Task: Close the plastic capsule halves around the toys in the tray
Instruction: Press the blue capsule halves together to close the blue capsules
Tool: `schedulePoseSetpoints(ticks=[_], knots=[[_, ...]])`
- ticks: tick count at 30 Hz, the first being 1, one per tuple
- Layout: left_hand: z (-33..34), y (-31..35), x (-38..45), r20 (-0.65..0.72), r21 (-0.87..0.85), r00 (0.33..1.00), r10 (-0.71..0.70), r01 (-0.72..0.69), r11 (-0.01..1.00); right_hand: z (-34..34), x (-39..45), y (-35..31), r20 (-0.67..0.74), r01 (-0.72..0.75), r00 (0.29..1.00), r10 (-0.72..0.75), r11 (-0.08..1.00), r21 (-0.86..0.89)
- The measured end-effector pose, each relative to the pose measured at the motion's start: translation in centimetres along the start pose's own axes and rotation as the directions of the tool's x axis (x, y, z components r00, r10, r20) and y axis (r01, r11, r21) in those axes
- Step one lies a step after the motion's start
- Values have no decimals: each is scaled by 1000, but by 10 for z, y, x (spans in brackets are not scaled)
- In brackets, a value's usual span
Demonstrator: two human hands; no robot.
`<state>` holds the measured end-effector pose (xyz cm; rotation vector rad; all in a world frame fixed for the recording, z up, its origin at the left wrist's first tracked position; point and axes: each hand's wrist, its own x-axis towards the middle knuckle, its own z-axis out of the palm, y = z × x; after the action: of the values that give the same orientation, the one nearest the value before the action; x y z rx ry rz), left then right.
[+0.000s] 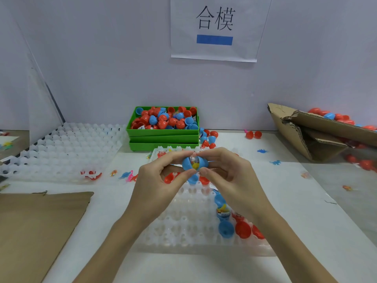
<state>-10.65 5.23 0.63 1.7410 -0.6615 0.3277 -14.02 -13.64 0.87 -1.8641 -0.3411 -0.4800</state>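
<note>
Above the tray (183, 227), your left hand (161, 176) and right hand (226, 172) each pinch one blue half of a capsule (194, 162), halves not fully together, a yellow toy (196, 165) showing in the gap between them.

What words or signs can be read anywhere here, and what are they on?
"合模": large black characters on the white paper sheet taped to the wall, above a plain blue bar with no legible text.
Toy wrappers in the tray and green bin: print too small and blurred to read.
</note>
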Motion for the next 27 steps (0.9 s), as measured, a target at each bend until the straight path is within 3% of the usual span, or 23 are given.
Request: schedulePoseSetpoints(ticks=[5, 13, 20, 27], knots=[[0, 2, 1, 24, 2, 1000, 16, -17, 1000, 1, 0, -1, -10, 44, 999, -43, 999, 17], [0, 4, -2, 57, 159, 986, 157, -165, 973, 6, -1, 2, -51, 78, 996, -78, 997, 0], [9, -4, -4, -11, 43, 999, 34, -33, 999, 7, -2, 0, -29, 70, 997, -70, 997, 19], [9, -10, -3, -64, 56, 998, -15, 18, 998, 11, -2, -3, -14, 69, 997, -69, 998, -1]])
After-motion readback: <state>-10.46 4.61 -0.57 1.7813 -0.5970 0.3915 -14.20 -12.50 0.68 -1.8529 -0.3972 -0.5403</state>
